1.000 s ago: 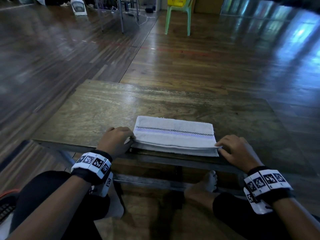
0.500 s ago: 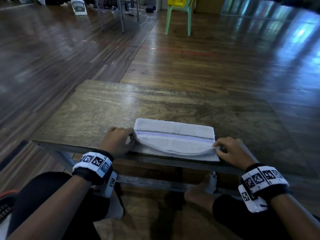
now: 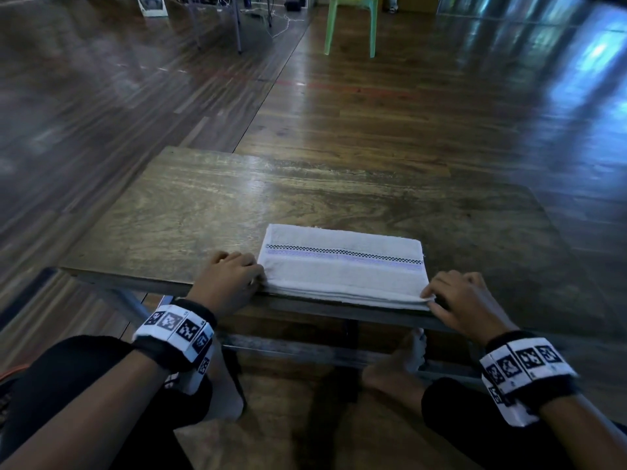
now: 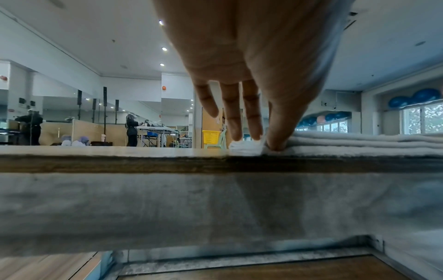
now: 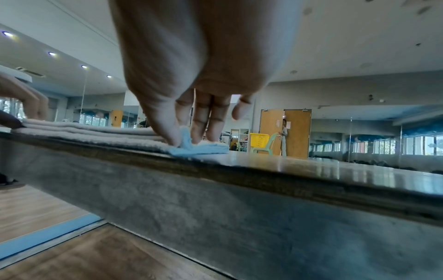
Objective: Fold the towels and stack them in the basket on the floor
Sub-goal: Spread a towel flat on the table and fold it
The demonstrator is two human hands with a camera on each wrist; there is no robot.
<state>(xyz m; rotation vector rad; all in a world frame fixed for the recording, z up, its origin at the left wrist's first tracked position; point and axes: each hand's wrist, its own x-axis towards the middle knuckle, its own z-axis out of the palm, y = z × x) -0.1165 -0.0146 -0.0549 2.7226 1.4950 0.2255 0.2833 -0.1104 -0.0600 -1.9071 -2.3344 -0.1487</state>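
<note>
A white towel (image 3: 339,276) with a checked and lilac stripe lies folded in layers at the near edge of a low wooden table (image 3: 203,215). My left hand (image 3: 252,274) is at its near left corner; in the left wrist view the thumb and fingers (image 4: 275,140) pinch the towel (image 4: 359,144) there. My right hand (image 3: 432,293) is at the near right corner. There its thumb and forefinger (image 5: 167,136) pinch a small raised fold of the towel (image 5: 84,132). An orange rim (image 3: 5,376) shows at the bottom left, mostly out of view.
My knees and a bare foot (image 3: 400,364) are under the table's near edge. A green chair (image 3: 351,25) carrying a yellow basket (image 5: 260,142) stands far across the wooden floor. Metal stand legs (image 3: 237,25) are at the far left.
The towel's top layer, lifted and sagging along the near edge half a second ago, now lies flat. Both hands stay at the near corners.
</note>
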